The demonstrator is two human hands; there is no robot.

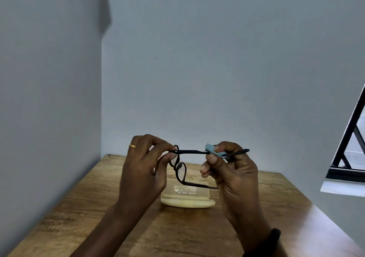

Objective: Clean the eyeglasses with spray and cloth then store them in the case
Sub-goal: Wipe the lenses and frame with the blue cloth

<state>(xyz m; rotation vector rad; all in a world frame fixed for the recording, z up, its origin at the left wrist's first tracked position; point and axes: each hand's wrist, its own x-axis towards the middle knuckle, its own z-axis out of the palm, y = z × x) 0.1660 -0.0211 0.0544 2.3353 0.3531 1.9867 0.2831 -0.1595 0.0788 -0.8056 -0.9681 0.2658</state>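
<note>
Black-framed eyeglasses (pixel 180 170) hang in the air above the table, temples unfolded and pointing right. My left hand (pixel 144 168) pinches the frame at the hinge of the upper temple. My right hand (pixel 233 170) pinches a small light-blue cloth (pixel 215 151) around the upper temple arm, whose tip sticks out past my fingers. A cream eyeglass case (pixel 187 200) lies open on the table directly under the glasses, with printed lettering inside its lid. No spray bottle is in view.
The wooden table (pixel 98 207) fills a corner between a grey wall on the left and one behind. A black-framed window (pixel 347 148) is at the right. I wear a gold ring on the left hand and a black band on the right wrist.
</note>
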